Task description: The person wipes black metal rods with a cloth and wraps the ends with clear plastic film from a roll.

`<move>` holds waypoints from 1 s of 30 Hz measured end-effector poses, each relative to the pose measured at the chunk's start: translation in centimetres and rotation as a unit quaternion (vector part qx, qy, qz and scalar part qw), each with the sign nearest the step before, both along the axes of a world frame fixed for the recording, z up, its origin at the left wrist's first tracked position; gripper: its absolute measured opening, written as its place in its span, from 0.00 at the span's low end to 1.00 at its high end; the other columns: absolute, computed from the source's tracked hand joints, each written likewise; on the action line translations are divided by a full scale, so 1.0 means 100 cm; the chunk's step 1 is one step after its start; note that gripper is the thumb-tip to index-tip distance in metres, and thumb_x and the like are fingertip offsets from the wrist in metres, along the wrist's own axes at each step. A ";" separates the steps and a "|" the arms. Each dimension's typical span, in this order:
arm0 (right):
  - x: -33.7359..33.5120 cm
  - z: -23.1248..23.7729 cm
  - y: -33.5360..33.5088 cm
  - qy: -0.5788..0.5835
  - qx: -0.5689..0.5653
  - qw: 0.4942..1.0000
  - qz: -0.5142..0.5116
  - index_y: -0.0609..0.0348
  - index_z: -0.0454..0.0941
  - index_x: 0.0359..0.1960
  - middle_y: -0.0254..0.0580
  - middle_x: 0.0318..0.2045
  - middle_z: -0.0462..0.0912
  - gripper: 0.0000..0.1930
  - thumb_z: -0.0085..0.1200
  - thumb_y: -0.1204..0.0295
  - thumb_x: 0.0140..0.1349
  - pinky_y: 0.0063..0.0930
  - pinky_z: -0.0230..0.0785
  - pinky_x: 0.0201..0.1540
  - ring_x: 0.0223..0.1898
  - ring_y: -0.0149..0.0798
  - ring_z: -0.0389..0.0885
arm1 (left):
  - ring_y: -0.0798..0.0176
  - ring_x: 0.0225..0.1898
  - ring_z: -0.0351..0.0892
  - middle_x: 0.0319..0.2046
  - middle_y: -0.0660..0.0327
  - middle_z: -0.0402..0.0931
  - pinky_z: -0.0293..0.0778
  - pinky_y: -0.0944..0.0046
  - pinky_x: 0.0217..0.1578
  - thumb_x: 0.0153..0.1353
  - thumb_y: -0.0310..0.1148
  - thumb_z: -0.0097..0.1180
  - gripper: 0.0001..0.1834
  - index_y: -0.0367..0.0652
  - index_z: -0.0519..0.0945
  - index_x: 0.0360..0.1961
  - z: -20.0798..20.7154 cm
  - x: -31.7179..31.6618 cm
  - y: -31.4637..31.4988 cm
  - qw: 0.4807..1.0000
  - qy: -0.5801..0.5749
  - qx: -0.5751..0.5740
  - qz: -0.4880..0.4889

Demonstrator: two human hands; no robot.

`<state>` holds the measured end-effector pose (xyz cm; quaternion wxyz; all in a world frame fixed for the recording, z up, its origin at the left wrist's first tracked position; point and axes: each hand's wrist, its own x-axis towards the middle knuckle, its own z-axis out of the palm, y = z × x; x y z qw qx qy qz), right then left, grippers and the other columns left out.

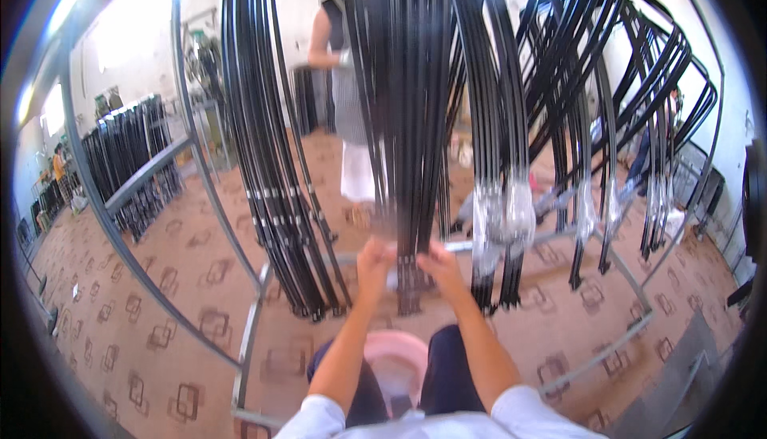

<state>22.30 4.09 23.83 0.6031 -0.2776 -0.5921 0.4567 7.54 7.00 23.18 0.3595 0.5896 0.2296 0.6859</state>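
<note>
Middle bundle: a group of long, thin black strips [413, 159] hangs upright right in front of the seated person, its lower end between the two hands and above the lap, blurred toward the tips
Left hand: the left hand [374, 262] is at the bundle's left edge, low down; it is smeared by blur, and from here I cannot tell whether its fingers are spread or pinching
Right hand: the right hand [436, 263] is at the opposite edge, level with the other, thumb side toward the strips; I cannot tell whether it grips them or only rests against them
Lap: a pink basin [414, 346] sits low between the knees, in dark trousers
Left bundle: more black strips [276, 167] hang beside, apart from the hands, with pale bands near their lower part
Right bundles: several hang with clear plastic wrapping [519, 211] around their lower parts
Rack: a grey metal frame [246, 343] stands around the work, on a patterned floor [128, 343]
Behind: a co-worker [349, 115] stands beyond the strips, in a dark sleeveless top
</note>
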 end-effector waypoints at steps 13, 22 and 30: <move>-0.012 -0.019 -0.007 0.129 -0.068 0.989 -0.002 0.66 0.68 0.45 0.32 0.36 0.75 0.16 0.48 0.74 0.55 0.14 0.61 0.40 0.36 0.23 0.71 | 0.80 0.19 0.58 0.18 0.72 0.65 0.55 0.80 0.21 0.55 0.26 0.50 0.05 0.42 0.67 0.25 0.002 -0.017 -0.003 0.995 0.004 -0.059 -0.084; -0.018 -0.026 0.007 0.070 0.030 0.996 -0.052 0.65 0.70 0.40 0.30 0.33 0.74 0.11 0.48 0.79 0.54 0.11 0.62 0.37 0.34 0.20 0.70 | 0.76 0.26 0.65 0.26 0.67 0.71 0.62 0.75 0.27 0.52 0.24 0.51 0.09 0.38 0.71 0.36 -0.017 -0.020 -0.016 0.995 0.088 -0.044 -0.002; -0.017 -0.023 0.006 0.070 0.011 0.997 -0.031 0.64 0.71 0.38 0.30 0.31 0.74 0.10 0.50 0.80 0.52 0.12 0.63 0.35 0.32 0.20 0.70 | 0.73 0.28 0.71 0.27 0.61 0.77 0.67 0.72 0.31 0.49 0.26 0.54 0.13 0.33 0.74 0.37 -0.043 -0.038 -0.008 0.980 0.170 -0.097 0.046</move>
